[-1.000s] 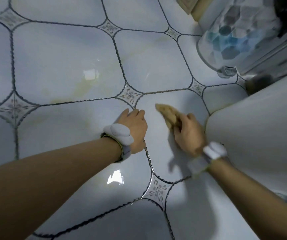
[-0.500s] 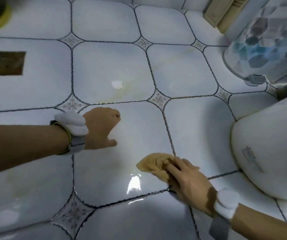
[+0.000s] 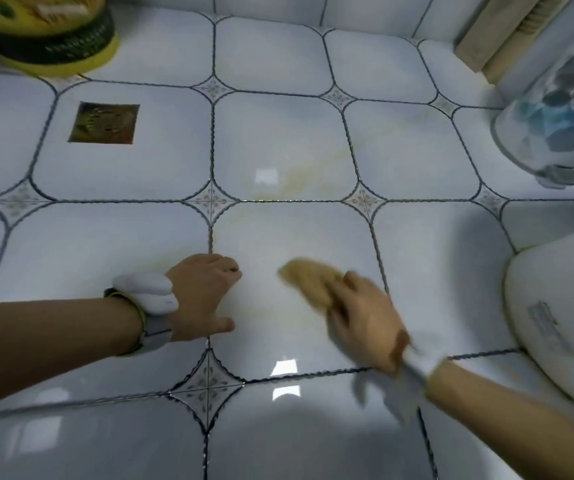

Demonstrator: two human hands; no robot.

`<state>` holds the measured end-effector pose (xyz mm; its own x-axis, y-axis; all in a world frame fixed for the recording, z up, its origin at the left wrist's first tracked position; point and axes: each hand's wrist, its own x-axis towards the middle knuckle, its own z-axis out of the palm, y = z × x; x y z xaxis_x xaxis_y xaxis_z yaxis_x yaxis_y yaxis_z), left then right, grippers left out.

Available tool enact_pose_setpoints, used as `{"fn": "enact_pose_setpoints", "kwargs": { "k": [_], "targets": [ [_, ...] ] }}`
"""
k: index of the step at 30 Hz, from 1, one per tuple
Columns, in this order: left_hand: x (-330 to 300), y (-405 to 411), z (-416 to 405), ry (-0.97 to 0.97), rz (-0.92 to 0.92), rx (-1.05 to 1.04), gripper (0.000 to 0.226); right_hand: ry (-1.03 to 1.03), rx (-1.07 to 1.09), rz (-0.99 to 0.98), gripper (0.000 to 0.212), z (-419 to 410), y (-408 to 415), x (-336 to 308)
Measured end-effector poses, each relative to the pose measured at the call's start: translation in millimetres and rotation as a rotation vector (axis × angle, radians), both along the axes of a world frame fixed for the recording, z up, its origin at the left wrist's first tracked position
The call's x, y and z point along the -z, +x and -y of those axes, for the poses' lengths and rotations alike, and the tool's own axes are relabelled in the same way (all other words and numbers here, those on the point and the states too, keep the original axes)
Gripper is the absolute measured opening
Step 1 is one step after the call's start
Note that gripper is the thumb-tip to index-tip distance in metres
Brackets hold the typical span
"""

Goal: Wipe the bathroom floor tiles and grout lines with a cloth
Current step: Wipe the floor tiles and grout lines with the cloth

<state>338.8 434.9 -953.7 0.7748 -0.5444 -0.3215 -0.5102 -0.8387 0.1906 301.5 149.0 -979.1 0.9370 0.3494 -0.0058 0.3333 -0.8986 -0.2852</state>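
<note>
Your left hand (image 3: 202, 296) is planted near-left, fingers curled under, thumb out — holding nothing. Your right hand (image 3: 361, 317) — motion-blurred, fingers gripping a wad, arm entering from near-right.

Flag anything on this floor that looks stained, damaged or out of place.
A yellowish streak discolours the tile beyond the cloth, running up toward the right; a fainter yellow tinge marks the tile being wiped. Nothing looks broken, spilled or askew.

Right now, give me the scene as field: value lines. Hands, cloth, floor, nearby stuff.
left hand: braced on the floor, fingers curled under, holds nothing
right hand: presses cloth onto a tile, blurred
floor tiles: glossy, yellowish streaks on the middle tiles
floor drain: far left
toilet base: right edge
</note>
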Motion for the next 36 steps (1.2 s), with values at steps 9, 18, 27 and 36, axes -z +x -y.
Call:
{"fn": "enact_pose_setpoints", "kwargs": {
  "k": [9, 18, 27, 36],
  "targets": [
    [-3.8, 9.1, 9.6, 0.015, 0.028, 0.014, 0.065, -0.006, -0.073, -0.013, 0.032, -2.0, 50.5, -4.0],
    [-5.1, 15.2, 0.9, 0.019, 0.052, -0.062, 0.067, 0.027, 0.074, 0.011, 0.027, -21.4, 73.2, 1.9],
    [6.5, 20.1, -7.9, -0.014, 0.063, -0.087, 0.075, 0.075, -0.284, -0.106, 0.018, -4.0, 21.2, 2.3],
    [-9.9, 37.2, -25.7, 0.075, 0.155, -0.21, 0.068, 0.013, 0.168, 0.043, 0.016, -77.3, 155.9, 1.1]
  ]
}}
